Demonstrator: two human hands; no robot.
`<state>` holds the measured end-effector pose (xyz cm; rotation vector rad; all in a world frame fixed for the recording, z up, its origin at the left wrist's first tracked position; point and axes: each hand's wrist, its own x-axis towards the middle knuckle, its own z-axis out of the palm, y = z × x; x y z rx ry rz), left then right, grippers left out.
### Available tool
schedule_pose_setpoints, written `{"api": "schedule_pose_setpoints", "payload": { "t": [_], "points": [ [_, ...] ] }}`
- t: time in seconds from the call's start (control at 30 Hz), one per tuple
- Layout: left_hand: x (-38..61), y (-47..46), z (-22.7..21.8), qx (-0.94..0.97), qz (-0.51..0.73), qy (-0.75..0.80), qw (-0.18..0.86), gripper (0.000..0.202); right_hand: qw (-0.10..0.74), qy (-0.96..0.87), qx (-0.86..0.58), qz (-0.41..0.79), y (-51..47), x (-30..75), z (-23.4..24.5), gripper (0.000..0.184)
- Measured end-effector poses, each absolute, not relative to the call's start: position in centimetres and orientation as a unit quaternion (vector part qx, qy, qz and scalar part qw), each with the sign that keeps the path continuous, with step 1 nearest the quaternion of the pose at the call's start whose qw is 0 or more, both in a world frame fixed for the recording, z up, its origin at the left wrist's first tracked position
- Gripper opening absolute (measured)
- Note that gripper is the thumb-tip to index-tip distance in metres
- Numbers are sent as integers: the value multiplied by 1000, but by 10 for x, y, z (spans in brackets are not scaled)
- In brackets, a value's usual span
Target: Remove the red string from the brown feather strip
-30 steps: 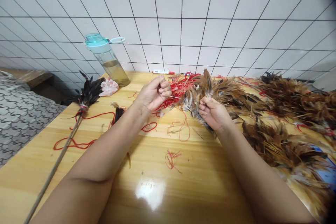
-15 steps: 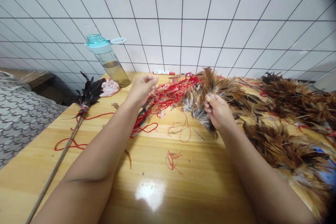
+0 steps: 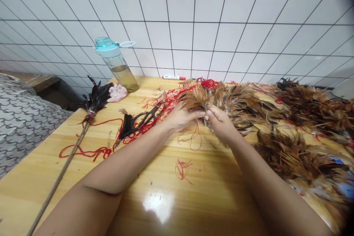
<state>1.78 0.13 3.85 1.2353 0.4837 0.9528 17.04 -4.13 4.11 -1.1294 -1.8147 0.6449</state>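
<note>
Over the middle of the table, my left hand [image 3: 180, 118] and my right hand [image 3: 220, 122] meet at a bunch of brown feathers [image 3: 197, 97]. My right thumb and fingers pinch its base, and my left hand closes around it from the left, thumb against the base. The feather tips fan up and away from me; the left fingers are partly hidden behind them. Behind and left of the hands lies a tangle of red string [image 3: 173, 97]. Black-handled scissors [image 3: 146, 118] rest beside it, next to a small black feather tuft [image 3: 127, 126].
A stick with black feathers [image 3: 95, 97] tied on lies at the left. Near it stand a water bottle [image 3: 121, 70] and a crumpled pink-white wad [image 3: 117, 92]. A red-and-white marker [image 3: 173, 77] lies by the tiled wall. Brown feather piles [image 3: 301, 155] cover the right side.
My left hand has moved right, from above the red string to the feather bunch. My right hand has shifted slightly left and down with the bunch. The scissors are now uncovered.
</note>
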Motion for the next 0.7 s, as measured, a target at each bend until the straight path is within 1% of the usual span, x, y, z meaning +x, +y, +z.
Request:
{"api": "schedule_pose_setpoints", "payload": {
  "t": [0.13,0.2,0.3,0.4,0.6,0.7],
  "points": [
    [18,1,39,555,423,221,682,34,450,-736,-464,202,-39,169,37,29],
    [18,1,38,555,420,223,682,33,456,-730,-470,197,-38,167,33,29],
    [16,3,35,573,405,218,678,26,458,-728,-464,211,-39,164,29,30],
    [15,4,33,578,393,210,684,23,456,-717,-457,261,-42,161,27,34],
    [15,4,37,509,409,206,729,30,474,-649,-433,408,-47,157,30,41],
    [14,4,38,488,395,202,752,29,456,-633,-433,451,-48,159,36,41]
  ]
}}
